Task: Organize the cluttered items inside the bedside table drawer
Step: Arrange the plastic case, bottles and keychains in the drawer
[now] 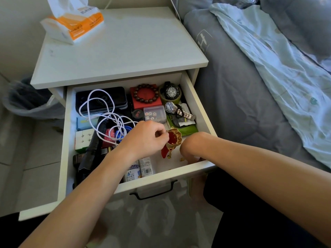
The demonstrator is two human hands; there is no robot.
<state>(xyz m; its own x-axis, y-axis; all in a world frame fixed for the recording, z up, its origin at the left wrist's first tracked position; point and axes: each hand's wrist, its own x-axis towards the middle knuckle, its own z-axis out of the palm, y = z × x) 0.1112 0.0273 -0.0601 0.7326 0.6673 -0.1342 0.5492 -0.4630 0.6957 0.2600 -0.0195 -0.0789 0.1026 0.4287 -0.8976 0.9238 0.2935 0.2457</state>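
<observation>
The bed (250,104) fills the right side, and beside it stands the bedside table, a tissue pack (73,20) on its counter (125,51). Its drawer (198,104) is pulled out and crowded. At the back lie a dark case (118,97) with a white cable (105,115) looped over it, a red box (143,102) carrying a bead bracelet (146,94), and two watches (172,91). A clear dice box (155,114) sits in the middle, a white cube puzzle (84,139) at the left, and white bottles (139,169) near the front wall. The left hand (145,140) hovers mid-drawer, its fingers (161,133) curled and pinching the rim of a small red and gold pouch (172,142), holding it up with its mouth open. The right hand (189,154) dips behind the drawer's front right corner; its fingers seem curled near small gold bits on the drawer floor, though the wrist hides them, so I cannot tell their grip.
</observation>
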